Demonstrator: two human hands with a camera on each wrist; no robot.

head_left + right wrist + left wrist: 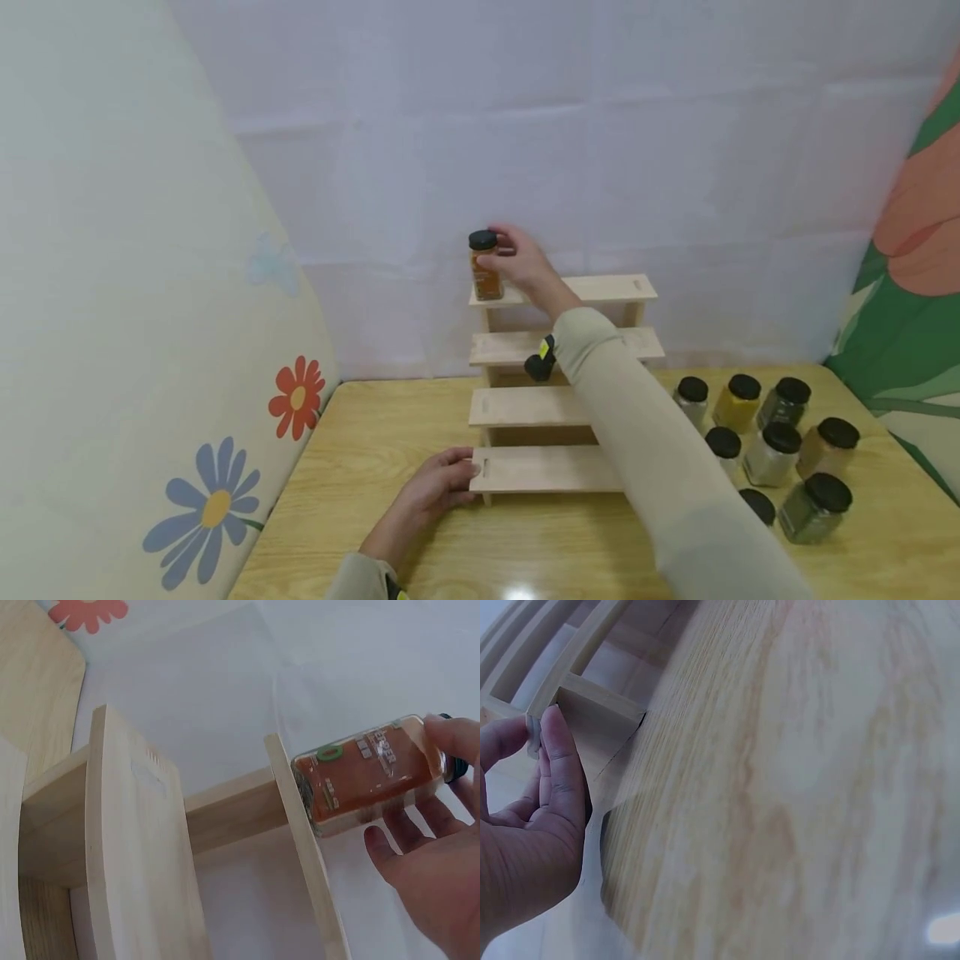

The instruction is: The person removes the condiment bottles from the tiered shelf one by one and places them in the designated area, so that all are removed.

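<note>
A glass spice jar [487, 268] with a black lid and orange-red powder stands at the left end of the top step of a wooden tiered rack [555, 469]. My right hand [525, 262] holds it near the lid, thumb on one side and fingers on the other. In the right wrist view, the base of the jar [367, 776] meets the top board. Down at the lowest step, my left hand [438, 492] grips the board's left end. The left wrist view has the left hand [540, 802] pinching that board's edge between thumb and fingers.
Several black-lidded spice jars [772, 454] stand on the wooden table [375, 450] right of the rack. Behind the rack hangs a white cloth [420, 183]. A flower-painted panel [217, 333] borders the table on the left, and another painted panel [907, 275] on the right.
</note>
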